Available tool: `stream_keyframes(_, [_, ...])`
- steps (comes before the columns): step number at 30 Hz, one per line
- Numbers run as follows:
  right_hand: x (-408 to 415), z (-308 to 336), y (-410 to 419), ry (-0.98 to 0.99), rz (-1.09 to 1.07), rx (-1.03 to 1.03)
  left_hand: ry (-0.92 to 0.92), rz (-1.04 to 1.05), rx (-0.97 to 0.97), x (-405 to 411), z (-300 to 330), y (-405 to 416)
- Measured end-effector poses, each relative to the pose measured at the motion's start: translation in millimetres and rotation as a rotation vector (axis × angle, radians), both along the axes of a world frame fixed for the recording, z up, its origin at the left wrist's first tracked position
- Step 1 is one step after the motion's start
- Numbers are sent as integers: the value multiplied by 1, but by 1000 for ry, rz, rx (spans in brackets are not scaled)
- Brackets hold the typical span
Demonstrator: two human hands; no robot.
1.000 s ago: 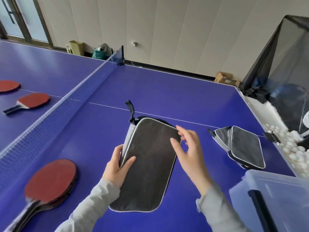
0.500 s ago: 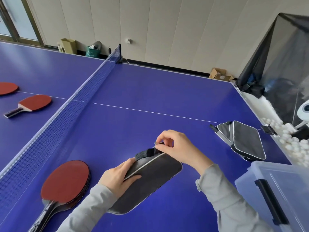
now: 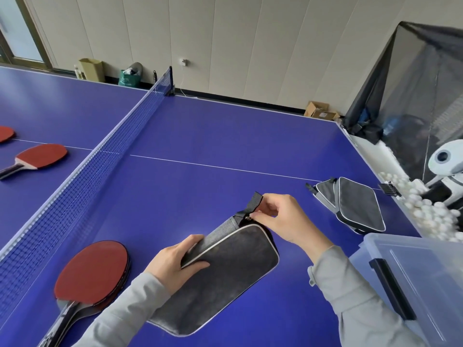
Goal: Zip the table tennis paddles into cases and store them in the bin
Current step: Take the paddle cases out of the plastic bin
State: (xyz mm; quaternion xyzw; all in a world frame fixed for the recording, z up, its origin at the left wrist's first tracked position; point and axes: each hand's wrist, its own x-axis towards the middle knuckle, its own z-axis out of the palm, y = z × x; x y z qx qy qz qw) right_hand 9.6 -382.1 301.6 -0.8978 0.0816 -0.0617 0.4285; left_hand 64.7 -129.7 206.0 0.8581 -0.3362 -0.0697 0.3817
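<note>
A dark grey paddle case (image 3: 225,276) with pale piping lies tilted on the blue table (image 3: 225,136) in front of me. My left hand (image 3: 175,261) grips its left edge. My right hand (image 3: 285,216) pinches the zipper pull at the case's far corner, beside the black strap loop (image 3: 254,202). A stack of red-faced paddles (image 3: 92,274) lies to the left of the case. Two more grey cases (image 3: 355,206) lie overlapped at the right. The clear plastic bin (image 3: 421,279) with a black latch stands at the lower right.
The net (image 3: 82,176) crosses the table at the left; beyond it lie two more red paddles (image 3: 41,156). Off the right edge are a tray of white balls (image 3: 431,214), a ball machine (image 3: 448,161) and a black catch net (image 3: 413,96).
The case went from held up and facing me to lying low over the table. My right hand moved from its side edge to the zipper pull at the far corner.
</note>
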Motion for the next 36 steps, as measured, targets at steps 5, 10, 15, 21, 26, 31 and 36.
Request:
stream_keyframes(5, [-9, -11, -26, 17, -65, 48, 178, 72, -117, 1, 5, 8])
stream_keyframes(10, [-22, -34, -41, 116, -125, 18, 275, 187, -309, 9, 15, 20])
stream_keyframes(15, [-31, -48, -38, 127, -133, 33, 479, 240, -463, 12, 19, 21])
stream_keyframes(21, [-40, -55, -24, 8, -133, 41, 640, 385, -657, 12, 18, 10])
stream_keyframes(26, [-49, -63, -7, -135, -114, -48, 659, 590, -705, 17, 19, -4])
stream_keyframes(31, [-63, -75, 2, -245, -169, -61, 639, 790, -733, 26, 22, -13])
stream_keyframes(36, [-81, -92, 20, -287, -218, -11, 638, 930, -744, 27, 19, -23])
